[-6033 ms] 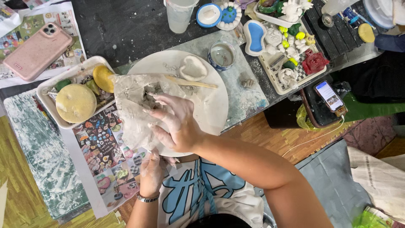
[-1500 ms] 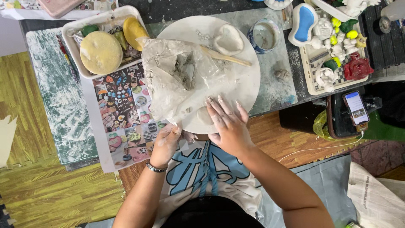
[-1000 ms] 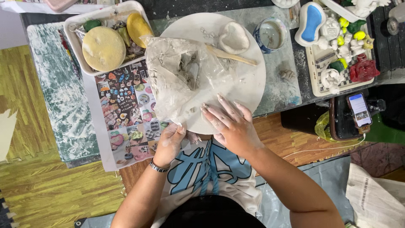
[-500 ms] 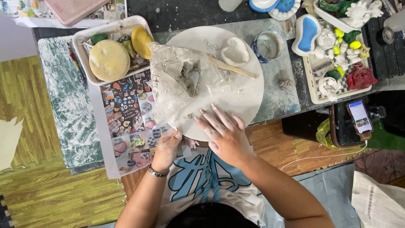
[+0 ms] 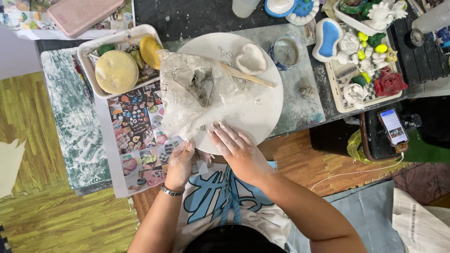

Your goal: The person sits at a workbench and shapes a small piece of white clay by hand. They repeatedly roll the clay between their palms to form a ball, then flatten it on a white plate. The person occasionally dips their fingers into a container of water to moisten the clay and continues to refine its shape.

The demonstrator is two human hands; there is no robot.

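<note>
A round white board (image 5: 262,112) lies on the table in front of me. On its left half sits a crumpled clear plastic bag (image 5: 187,100) with grey clay inside. A heart-shaped clay piece (image 5: 251,58) and a wooden stick (image 5: 248,77) lie at the board's far side. My right hand (image 5: 236,149) rests flat on the board's near rim, fingers spread and dusted with clay, holding nothing. My left hand (image 5: 179,161) is at the near rim beside the plastic's lower corner, thumb up against it. Whether it grips the plastic is hidden.
A white tray with yellow sponges (image 5: 117,70) stands at the left, with a pink phone (image 5: 84,14) behind it. A small cup (image 5: 286,50) and a tray of painted figurines (image 5: 365,61) are at the right. A lit phone (image 5: 393,126) lies on a black bag. A printed sheet (image 5: 140,136) lies near left.
Six seconds ago my right hand pressed on the plastic in the board's middle; it has since drawn back to the near rim. Over the last second, both hands stay there while the view drifts.
</note>
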